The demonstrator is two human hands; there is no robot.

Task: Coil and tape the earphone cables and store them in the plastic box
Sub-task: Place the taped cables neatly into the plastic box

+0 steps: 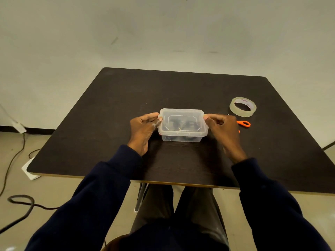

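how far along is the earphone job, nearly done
Done: dark coiled cables lie inside the plastic box, lid on top. In hand: left hand and right hand grip the box's ends at the lid's edge. Left: probably just snapping it shut; tape roll and scissors lie aside.

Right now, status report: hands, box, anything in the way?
Left hand, right hand gripping plastic box ends. Lid on, earphone coils inside. Tape roll, scissors lie right of box, nothing blocking.

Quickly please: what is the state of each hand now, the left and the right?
Left hand: grips the left end of the lidded plastic box.
Right hand: pinches the right end of the same box.
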